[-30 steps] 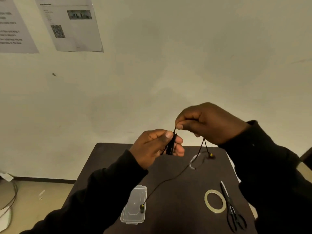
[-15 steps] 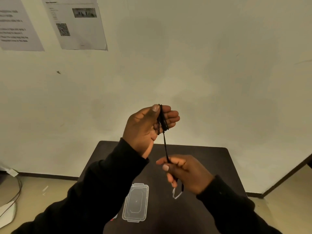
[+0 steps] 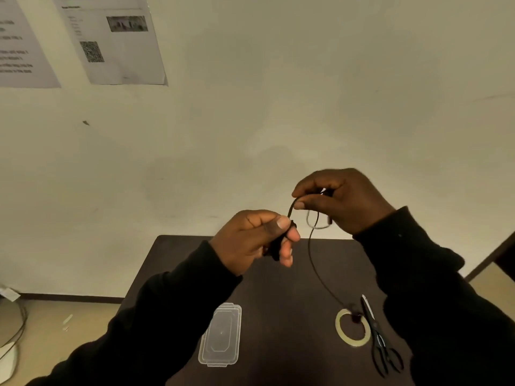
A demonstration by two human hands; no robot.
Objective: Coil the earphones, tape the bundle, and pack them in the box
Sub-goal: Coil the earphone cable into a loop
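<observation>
My left hand (image 3: 250, 240) pinches a small coil of black earphone cable (image 3: 278, 245) between thumb and fingers, held above the dark table (image 3: 278, 302). Just up and to the right, my right hand (image 3: 342, 199) grips the same cable between thumb and forefinger. A loose length of the cable (image 3: 315, 263) hangs from it, and its earbud end (image 3: 355, 316) dangles over the tape roll (image 3: 352, 327). A clear plastic box (image 3: 221, 334) lies flat on the table below my left forearm.
Black scissors (image 3: 380, 338) lie right of the tape roll, near the table's right edge. The table stands against a pale wall with printed sheets (image 3: 111, 37) taped high at the left. Cables and a white object (image 3: 8, 358) lie on the floor at the left.
My left hand has dropped from in front of the wall to just above the table. My right hand has risen from below it to up and right, drawing the cable over the coil.
</observation>
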